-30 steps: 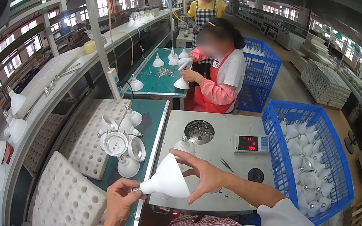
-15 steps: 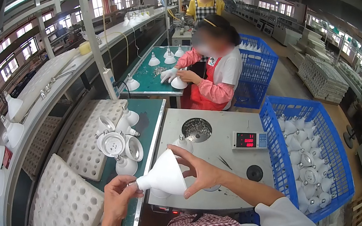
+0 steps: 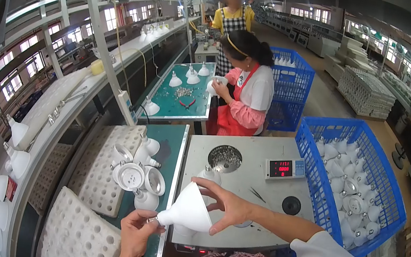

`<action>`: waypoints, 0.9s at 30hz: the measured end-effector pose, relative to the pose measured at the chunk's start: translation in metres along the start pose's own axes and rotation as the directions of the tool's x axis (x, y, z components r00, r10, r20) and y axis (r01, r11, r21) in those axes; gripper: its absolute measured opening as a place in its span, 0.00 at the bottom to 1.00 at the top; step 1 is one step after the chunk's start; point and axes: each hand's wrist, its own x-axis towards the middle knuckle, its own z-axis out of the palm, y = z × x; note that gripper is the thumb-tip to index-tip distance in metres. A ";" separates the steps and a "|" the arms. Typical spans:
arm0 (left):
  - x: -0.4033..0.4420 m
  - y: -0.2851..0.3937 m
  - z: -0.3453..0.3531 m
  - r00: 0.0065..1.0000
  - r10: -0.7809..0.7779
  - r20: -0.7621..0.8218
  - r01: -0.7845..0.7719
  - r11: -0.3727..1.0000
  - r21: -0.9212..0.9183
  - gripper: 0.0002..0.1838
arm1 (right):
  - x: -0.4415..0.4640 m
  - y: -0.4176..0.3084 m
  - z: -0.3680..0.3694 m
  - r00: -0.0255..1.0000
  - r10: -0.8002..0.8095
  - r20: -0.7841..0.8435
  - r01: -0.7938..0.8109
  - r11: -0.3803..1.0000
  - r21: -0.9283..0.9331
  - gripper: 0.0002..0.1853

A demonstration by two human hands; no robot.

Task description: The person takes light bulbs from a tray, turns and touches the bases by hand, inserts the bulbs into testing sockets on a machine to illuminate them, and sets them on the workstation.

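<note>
A white cone-shaped lamp housing (image 3: 187,209) is held between both hands above the near edge of the grey table (image 3: 270,191). My left hand (image 3: 140,229) pinches its narrow metal end with thumb and fingertips. Around the wide rim curve the fingers and thumb of my right hand (image 3: 228,206). The housing is tilted, with its wide end to the right. Behind it, another white housing (image 3: 209,175) stands on the table, partly hidden. A cluster of housings (image 3: 131,176) sits on the green bench to the left, some with their open ends up.
A round bowl of small metal parts (image 3: 225,158), a digital display (image 3: 285,169), tweezers (image 3: 257,195) and a black disc (image 3: 291,205) are on the table. A blue crate (image 3: 371,190) of housings stands right. Foam trays (image 3: 81,229) lie left. Two people (image 3: 246,89) are beyond.
The seated co-worker has raised a housing off the green bench, and red pliers now show there. My hands keep the same hold, with the housing slightly lower in view.
</note>
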 end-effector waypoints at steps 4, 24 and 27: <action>0.000 0.001 0.002 0.999 0.049 0.021 -0.050 0.998 0.046 0.11 | 0.000 0.004 -0.003 1.000 0.002 -0.007 -0.001 0.999 0.033 0.60; 0.020 0.015 -0.003 0.996 0.077 0.037 -0.080 0.993 0.084 0.08 | 0.012 -0.003 -0.004 0.998 0.001 -0.068 0.003 0.998 0.057 0.61; 0.019 0.015 -0.004 0.998 0.049 0.046 -0.054 0.992 0.117 0.08 | 0.011 -0.003 -0.004 0.998 0.022 -0.055 -0.019 0.998 0.058 0.62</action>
